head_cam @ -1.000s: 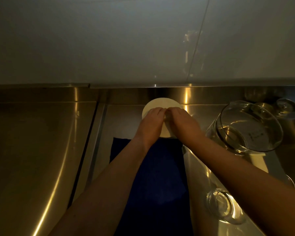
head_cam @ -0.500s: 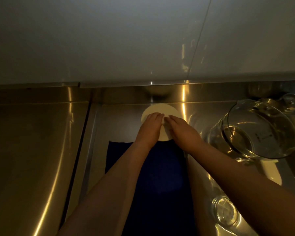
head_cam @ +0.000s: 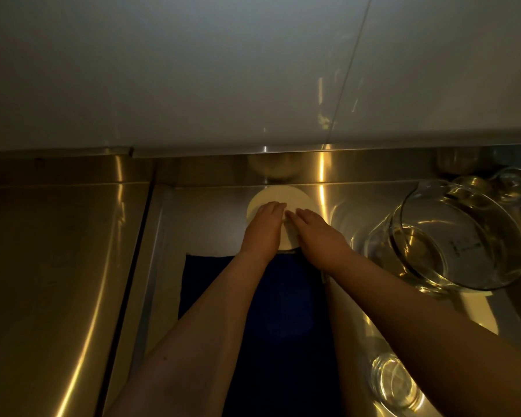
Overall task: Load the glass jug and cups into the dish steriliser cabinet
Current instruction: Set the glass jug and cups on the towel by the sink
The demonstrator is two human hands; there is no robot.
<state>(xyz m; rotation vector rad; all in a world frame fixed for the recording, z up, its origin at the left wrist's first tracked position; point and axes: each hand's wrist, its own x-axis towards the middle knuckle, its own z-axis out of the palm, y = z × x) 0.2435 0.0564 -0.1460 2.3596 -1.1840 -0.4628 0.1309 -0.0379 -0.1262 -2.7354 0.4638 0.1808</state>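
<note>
While both hands lie side by side on a round cream-white disc [head_cam: 278, 200] at the back of the stainless-steel bench [head_cam: 57, 266], their fingers stretch flat across its top, gripping nothing. Left hand [head_cam: 263, 227] and right hand [head_cam: 316, 236] nearly touch at the fingertips. Under the forearms a dark blue cloth [head_cam: 253, 311] lies on the steel, its far edge meeting the disc. Just right of the right hand, the large clear glass jug [head_cam: 451, 236] rests tilted, its mouth facing the camera. Small clear glass cups [head_cam: 512, 183] sit behind it near the back wall, and another clear glass cup [head_cam: 394, 380] stands near the bench's front, beside the right forearm.
</note>
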